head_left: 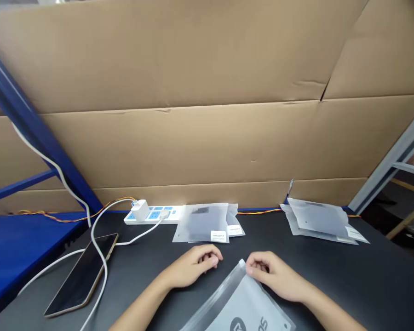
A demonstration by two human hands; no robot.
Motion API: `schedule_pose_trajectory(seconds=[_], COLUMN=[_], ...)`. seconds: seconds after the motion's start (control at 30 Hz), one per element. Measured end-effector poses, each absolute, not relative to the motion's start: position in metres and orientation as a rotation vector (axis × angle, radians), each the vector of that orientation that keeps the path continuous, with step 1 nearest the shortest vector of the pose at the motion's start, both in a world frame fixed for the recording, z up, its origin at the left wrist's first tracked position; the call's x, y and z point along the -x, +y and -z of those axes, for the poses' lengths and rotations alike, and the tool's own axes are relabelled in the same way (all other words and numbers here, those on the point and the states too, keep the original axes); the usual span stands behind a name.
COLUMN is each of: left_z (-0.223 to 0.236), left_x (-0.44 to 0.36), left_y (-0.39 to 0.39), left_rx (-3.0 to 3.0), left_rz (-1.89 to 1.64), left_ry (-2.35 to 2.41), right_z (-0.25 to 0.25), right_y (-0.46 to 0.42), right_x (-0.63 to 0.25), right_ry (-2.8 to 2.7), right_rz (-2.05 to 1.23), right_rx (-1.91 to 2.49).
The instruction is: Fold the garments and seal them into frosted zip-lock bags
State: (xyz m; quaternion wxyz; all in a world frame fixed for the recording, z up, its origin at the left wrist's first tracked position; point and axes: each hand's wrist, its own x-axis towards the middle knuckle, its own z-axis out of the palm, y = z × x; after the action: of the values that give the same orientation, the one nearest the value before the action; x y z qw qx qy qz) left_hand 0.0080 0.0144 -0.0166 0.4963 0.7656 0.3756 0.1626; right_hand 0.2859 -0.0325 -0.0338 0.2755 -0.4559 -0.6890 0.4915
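A frosted plastic zip bag (251,303) with dark printing lies at the front edge of the view, its lower part cut off. My right hand (272,273) pinches the bag's top corner, beside the white end of the zip strip. To the left of the bag, my left hand (195,266) rests just over the black table with its fingers curled in and the thumb against them; nothing shows in it. Behind my left hand lie overlapping frosted packets (203,223) with white barcode labels.
More frosted packets (319,218) lie at the back right, beside a pen (290,187). A white power strip (175,214) with plugs stands at the back. On the left, a tablet (84,271) lies under a white cable (101,257). Cardboard (207,142) walls the back.
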Motion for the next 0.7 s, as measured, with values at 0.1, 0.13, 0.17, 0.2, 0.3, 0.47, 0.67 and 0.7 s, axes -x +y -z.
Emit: schedule_pose_trajectory(seconds=[0.1, 0.13, 0.17, 0.2, 0.3, 0.47, 0.67, 0.7], left_z=[0.017, 0.018, 0.019, 0.021, 0.028, 0.024, 0.013, 0.012], left_x=[-0.026, -0.032, -0.036, -0.040, -0.047, -0.046, -0.030, -0.025], left_y=[-0.001, -0.006, -0.010, -0.014, -0.018, -0.015, -0.002, 0.000], left_rx=[-1.900, -1.882, -1.849, -1.804, -1.715, -1.812, -1.930, -1.943], left_rz=[-0.400, -0.411, -0.428, -0.446, -0.473, -0.486, -0.409, -0.383], left_ry=[0.867, 0.848, 0.835, 0.831, 0.840, 0.832, 0.793, 0.798], right_z=[0.038, 0.040, 0.042, 0.043, 0.046, 0.040, 0.037, 0.038], right_y=[-0.040, -0.042, -0.043, -0.045, -0.048, -0.046, -0.026, -0.023], right_x=[-0.268, -0.263, -0.260, -0.257, -0.253, -0.262, -0.297, -0.303], right_ry=[-1.877, -1.877, -1.879, -1.884, -1.918, -1.878, -1.682, -1.667], right_rz=[-1.293, -1.276, -1.260, -1.248, -1.197, -1.065, -0.876, -0.861], right_rx=[1.183, 1.174, 1.165, 1.154, 1.122, 1.065, 1.173, 1.187])
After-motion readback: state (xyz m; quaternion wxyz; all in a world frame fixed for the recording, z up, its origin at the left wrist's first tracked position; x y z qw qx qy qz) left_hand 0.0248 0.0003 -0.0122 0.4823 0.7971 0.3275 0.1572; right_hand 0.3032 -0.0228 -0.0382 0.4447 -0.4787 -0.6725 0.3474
